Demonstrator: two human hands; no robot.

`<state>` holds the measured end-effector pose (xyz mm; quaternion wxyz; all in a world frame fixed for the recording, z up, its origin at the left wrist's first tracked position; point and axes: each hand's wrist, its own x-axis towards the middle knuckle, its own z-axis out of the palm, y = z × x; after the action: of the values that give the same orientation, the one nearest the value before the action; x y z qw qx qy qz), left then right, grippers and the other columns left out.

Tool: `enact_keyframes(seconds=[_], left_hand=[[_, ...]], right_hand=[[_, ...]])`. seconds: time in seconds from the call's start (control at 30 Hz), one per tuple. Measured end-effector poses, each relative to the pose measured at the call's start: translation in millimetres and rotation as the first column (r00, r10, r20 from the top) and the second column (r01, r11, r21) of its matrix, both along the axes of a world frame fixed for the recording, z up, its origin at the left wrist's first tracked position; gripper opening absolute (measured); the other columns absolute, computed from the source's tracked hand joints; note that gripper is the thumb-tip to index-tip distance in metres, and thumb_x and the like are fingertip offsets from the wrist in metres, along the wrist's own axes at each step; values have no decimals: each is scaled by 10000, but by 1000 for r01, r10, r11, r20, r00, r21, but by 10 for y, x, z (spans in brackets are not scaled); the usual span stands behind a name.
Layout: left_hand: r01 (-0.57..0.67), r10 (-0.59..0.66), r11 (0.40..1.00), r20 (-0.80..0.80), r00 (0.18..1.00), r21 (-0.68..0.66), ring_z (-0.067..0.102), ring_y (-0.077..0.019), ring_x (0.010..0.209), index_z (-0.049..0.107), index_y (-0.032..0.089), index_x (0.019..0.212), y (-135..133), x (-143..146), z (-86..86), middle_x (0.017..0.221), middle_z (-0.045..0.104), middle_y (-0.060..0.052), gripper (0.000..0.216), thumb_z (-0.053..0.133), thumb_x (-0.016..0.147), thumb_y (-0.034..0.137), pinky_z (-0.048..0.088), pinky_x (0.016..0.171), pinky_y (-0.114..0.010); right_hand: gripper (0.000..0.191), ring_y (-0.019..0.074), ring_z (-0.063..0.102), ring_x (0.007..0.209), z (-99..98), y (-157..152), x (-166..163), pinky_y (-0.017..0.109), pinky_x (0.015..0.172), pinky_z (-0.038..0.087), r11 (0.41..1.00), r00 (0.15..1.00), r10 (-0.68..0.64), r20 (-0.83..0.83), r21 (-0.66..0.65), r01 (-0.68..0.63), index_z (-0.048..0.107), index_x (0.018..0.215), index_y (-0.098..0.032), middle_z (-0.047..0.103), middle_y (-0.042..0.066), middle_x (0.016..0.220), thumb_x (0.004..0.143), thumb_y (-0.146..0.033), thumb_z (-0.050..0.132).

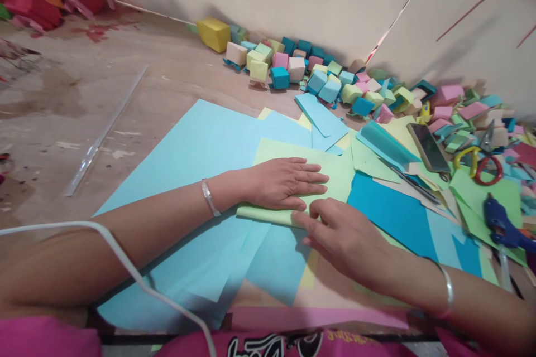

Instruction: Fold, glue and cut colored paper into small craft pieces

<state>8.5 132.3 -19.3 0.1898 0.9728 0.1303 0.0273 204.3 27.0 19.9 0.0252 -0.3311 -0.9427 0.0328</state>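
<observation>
A light green sheet of paper (335,170) lies on a stack of coloured sheets, its near edge turned over into a narrow fold (268,215). My left hand (280,183) presses flat on this sheet, fingers stretched out toward the right. At the folded edge is my right hand (341,237), with the index finger on top of the fold and the thumb just below it; the other fingers are bent. Under the green sheet spreads a large light blue sheet (184,150). A dark blue sheet (389,212) sits to the right of it.
A clear ruler (109,128) lies at the left. Small paper boxes (297,68) are heaped along the wall. To the right are a phone (427,146), scissors with yellow and red handles (477,163), dark scissors (416,185) and a blue glue gun (502,223). A white cable (113,242) crosses my left arm.
</observation>
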Motion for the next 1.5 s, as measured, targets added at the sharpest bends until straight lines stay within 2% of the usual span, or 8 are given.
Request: enact_keyframes(seconds=[0.3,0.67,0.77,0.83,0.93,1.03,1.23,1.5], left_hand=[[11,-13,1000,48,999,26,206,-208,1474,385,232,1472,1,-17,-32,1573,298,-29,551,469,964,426,116,1217,-370],[28,-30,999,49,998,41,167,-182,1483,296,286,1508,24,-34,-55,1587,253,11,578,383,979,499,74,1220,-353],[32,-33,999,41,999,40,168,-184,1482,290,284,1511,29,-30,-50,1588,249,9,577,370,981,499,69,1219,-354],[33,-35,998,37,999,45,177,-189,1480,294,282,1510,32,-26,-52,1587,254,5,576,372,981,496,78,1218,-358],[33,-36,998,58,998,52,195,-200,1476,318,277,1502,31,-20,-62,1581,273,0,577,393,973,494,96,1217,-360],[26,-29,998,61,998,62,193,-198,1477,343,261,1494,20,-13,-66,1581,273,-3,577,401,970,495,95,1217,-354],[14,-16,998,30,999,63,192,-208,1478,379,239,1479,-2,2,-53,1580,278,-13,587,457,952,485,100,1216,-354],[10,-13,998,49,999,55,200,-196,1476,398,244,1469,5,-2,-78,1572,296,-3,552,435,963,462,106,1217,-353]], right_hand=[[263,205,449,764,-147,-20,-67,333,631,254,998,997,65,50,14,-66,587,1180,-158,592,81,980,975,-266,463],[231,222,477,800,-118,-420,613,359,675,328,998,995,-47,83,41,44,594,1126,-83,580,86,902,952,-163,465],[198,213,468,767,-40,-479,717,355,663,323,997,991,-75,110,33,72,621,995,-119,571,70,859,964,-148,428],[224,207,464,756,47,-455,677,353,666,322,998,994,-54,92,20,52,616,920,-144,569,65,854,968,-125,398],[263,221,484,818,120,-322,485,359,688,338,997,994,78,74,4,-79,580,1140,-101,585,98,947,996,-205,385],[441,225,478,806,50,-150,270,360,647,320,984,974,175,141,-9,-176,500,1287,-74,576,89,937,984,-390,447],[552,200,442,735,-139,31,133,360,590,253,944,918,321,231,0,-330,456,1339,-74,550,50,847,959,-474,476],[681,221,555,775,-83,171,-99,312,559,240,938,899,346,269,-74,-339,371,1389,-141,655,95,910,908,-608,492]])
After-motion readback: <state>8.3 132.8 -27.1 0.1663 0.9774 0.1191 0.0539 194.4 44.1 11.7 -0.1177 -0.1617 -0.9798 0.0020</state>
